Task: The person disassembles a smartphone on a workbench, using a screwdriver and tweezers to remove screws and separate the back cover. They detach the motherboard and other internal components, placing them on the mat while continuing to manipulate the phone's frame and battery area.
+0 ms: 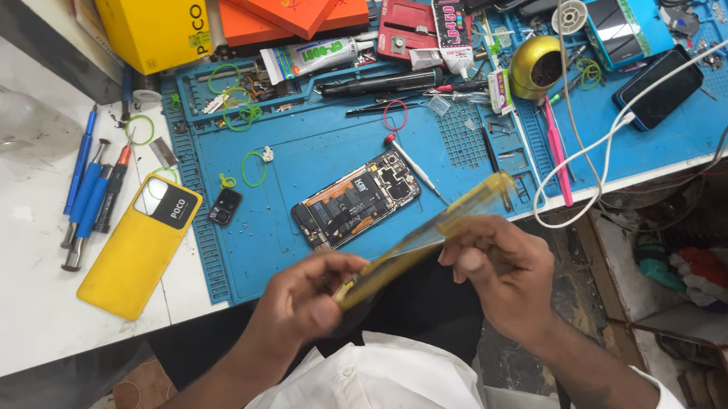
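Blue repair mat [299,152] covers a cluttered white bench, and everything here is placed against it. Below its near edge, off the bench and over the lap, both hands hold a yellow phone frame [431,231] edge-on, tilted up toward the right. Left hand [304,299] is clenched on the frame's lower end, thumb on top, the frame running out between thumb and fingers. Right hand [501,272] grips the frame near its middle, fingertips curled over the upper edge; the far end sticks out past them. The frame is blurred, so whether it carries a screen is hard to say. On the mat's middle lies an open phone [356,199], its boards bare. Left of the mat rests a yellow back cover [140,247], with blue screwdrivers [88,187] beyond it.
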